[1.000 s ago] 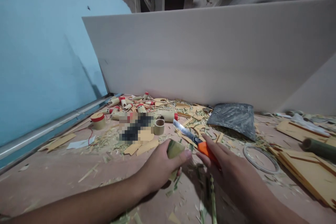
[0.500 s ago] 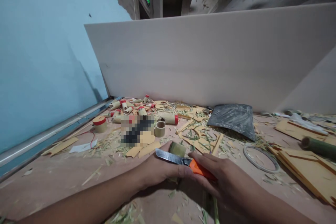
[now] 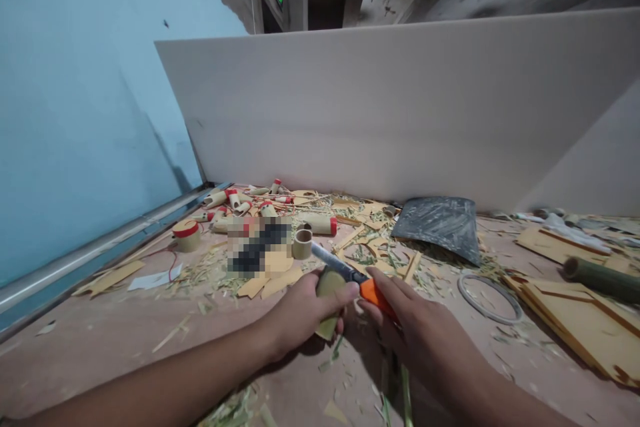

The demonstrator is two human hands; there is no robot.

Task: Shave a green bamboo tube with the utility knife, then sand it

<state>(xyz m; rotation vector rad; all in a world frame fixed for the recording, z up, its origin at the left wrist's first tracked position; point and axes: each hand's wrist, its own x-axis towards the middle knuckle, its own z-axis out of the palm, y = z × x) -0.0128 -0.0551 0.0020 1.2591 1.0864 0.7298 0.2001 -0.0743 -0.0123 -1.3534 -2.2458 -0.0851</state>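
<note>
Wrapping around a bamboo piece (image 3: 329, 282), the left hand (image 3: 305, 305) is holding it over the worktop (image 3: 110, 330). Just right of that piece, the right hand (image 3: 419, 317) is gripping an orange-handled knife (image 3: 375, 293).

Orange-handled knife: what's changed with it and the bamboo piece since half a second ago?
The orange-handled knife has swung forward from across the left hand; its blade now points farther away. The bamboo piece has tilted, showing more side. The right hand still grips the knife, the left the bamboo. The dark sheet stayed put.
</note>
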